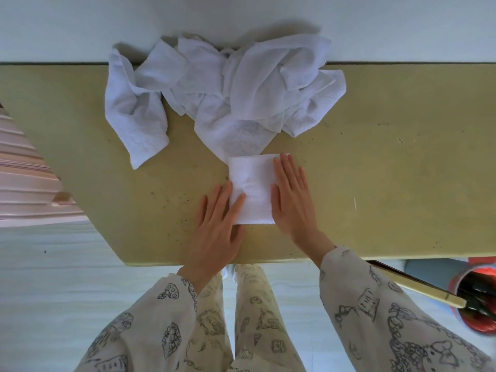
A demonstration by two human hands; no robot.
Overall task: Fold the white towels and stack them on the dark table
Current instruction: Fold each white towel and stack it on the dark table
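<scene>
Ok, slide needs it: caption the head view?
Both hands press a folded towel flat; unfolded towels wait behind.

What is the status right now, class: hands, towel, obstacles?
Left hand and right hand flat, pressing folded towel. Unfolded towel pile waits behind, touching its far edge. Nothing blocking.

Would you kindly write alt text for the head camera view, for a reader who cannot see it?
Two open hands, left hand and right hand, press flat on a small folded white towel on a yellowish table. A heap of unfolded white towels lies at the table's far edge, against a pale wall.
</scene>
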